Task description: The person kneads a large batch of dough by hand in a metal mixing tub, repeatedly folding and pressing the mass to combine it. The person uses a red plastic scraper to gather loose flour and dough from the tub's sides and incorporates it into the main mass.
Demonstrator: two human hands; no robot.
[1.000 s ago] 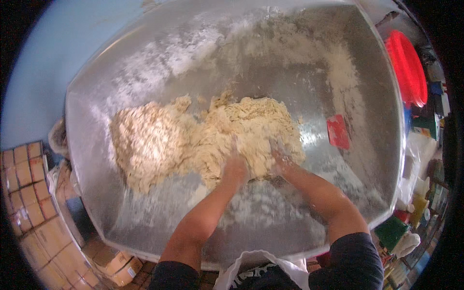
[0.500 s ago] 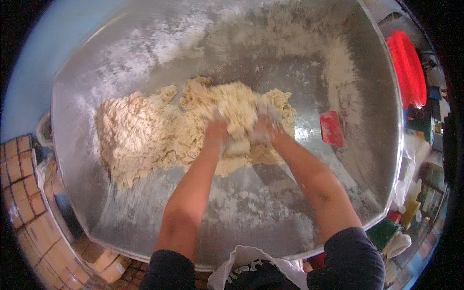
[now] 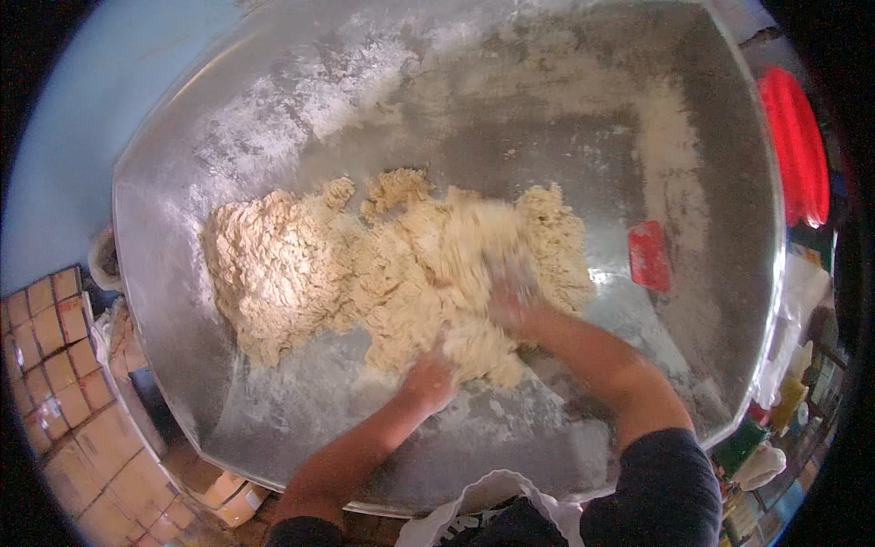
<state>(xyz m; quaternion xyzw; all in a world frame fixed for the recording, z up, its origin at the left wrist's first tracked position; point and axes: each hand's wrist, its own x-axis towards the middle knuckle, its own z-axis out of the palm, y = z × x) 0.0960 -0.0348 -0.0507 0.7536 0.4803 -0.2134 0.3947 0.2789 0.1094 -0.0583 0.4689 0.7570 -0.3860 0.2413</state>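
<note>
**Pale dough under both hands on a floured steel tabletop**

Shaggy, cream-coloured dough [image 3: 383,269] spread in a wide ragged mass across the middle of the steel tabletop [image 3: 547,118], reaching from left of centre to just short of the red scraper [image 3: 650,256]. Left hand [image 3: 428,381] pressed against the near edge of the mass, fingers sunk into a lump at its lower right. Right hand [image 3: 512,296] set further in, on top of the dough, blurred and dusted with flour, so grip hard to judge; buried in dough rather than clamped round any tool. Hands a little apart, right beyond left, both at the right end of the mass, most of the dough lying off to their left. Loose flour [image 3: 319,82] scattered over the far part of the steel and in a band down its right side. Red scraper flat on the metal, clear of the dough, right of the right hand. Red tray [image 3: 797,146] past the right rim. Cardboard boxes [image 3: 55,365] stacked low at left.
</note>
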